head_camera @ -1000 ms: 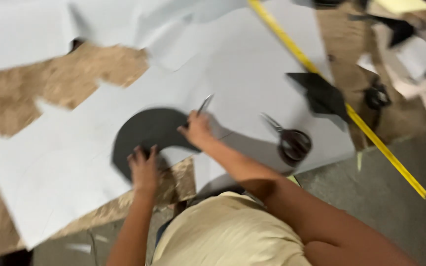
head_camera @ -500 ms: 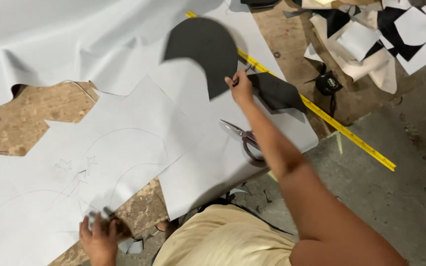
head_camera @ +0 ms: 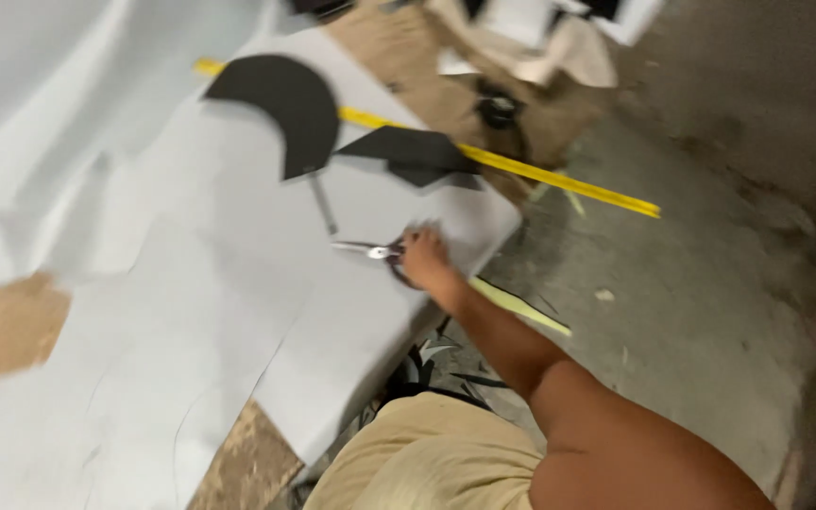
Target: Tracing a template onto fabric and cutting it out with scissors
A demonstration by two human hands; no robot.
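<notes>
Scissors lie on the pale grey sheet near its right edge, blades pointing left, and your right hand is on their handles right now. The picture is smeared with motion, so the handle loops are mostly hidden under your fingers, and you can't tell for sure whether they are threaded through the loops or only curled over them. They do look closed together around the handle end.

Your right arm runs in from the lower right, elbow low, forearm stretched up and left across the bare floor to the sheet's edge, wrist straight, back of the hand up. Your left hand is out of view entirely.

Count what sits on the sheet: one pair of scissors, two black cut pieces. One is a curved black piece near the far edge, the other a flatter angular black piece just right of it. One yellow measuring tape runs diagonally under both and off past the sheet's right corner. A thin dark stick, too blurred to name, lies below the curved piece. Scraps pile at the top, cut off by the frame.
</notes>
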